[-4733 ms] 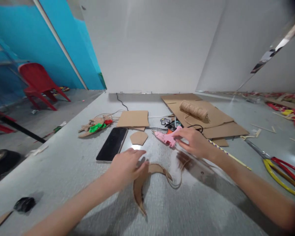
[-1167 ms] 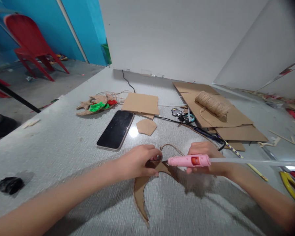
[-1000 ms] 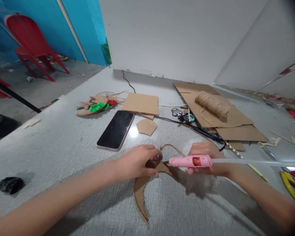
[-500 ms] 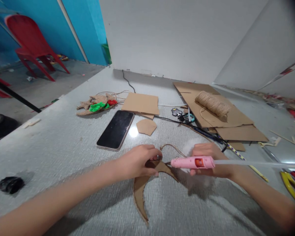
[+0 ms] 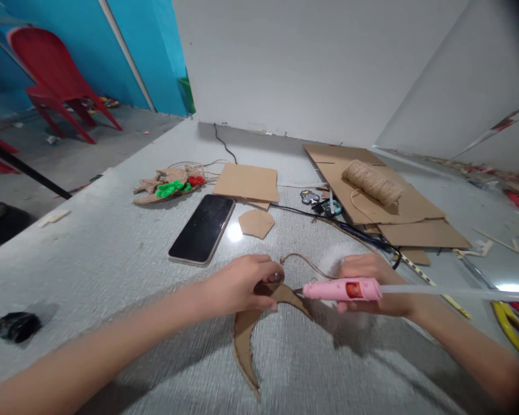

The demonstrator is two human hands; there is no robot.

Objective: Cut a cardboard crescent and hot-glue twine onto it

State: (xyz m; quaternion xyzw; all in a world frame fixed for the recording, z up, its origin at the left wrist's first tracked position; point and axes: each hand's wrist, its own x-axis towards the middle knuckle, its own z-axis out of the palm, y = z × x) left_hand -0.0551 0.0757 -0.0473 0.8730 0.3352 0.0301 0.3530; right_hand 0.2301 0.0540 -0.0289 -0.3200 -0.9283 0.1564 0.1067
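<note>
Cardboard crescent (image 5: 243, 333) on surface (image 5: 311, 374), pinched between left hand's (image 5: 244, 285) thumb and fingers. Right hand (image 5: 365, 282) grips pink glue gun (image 5: 341, 289), nozzle (image 5: 299, 291) at crescent's upper edge; contact unclear. String (image 5: 305, 258) loops between hands. Phone (image 5: 202, 229) beyond left hand, twine roll (image 5: 372, 182) beyond right.
</note>
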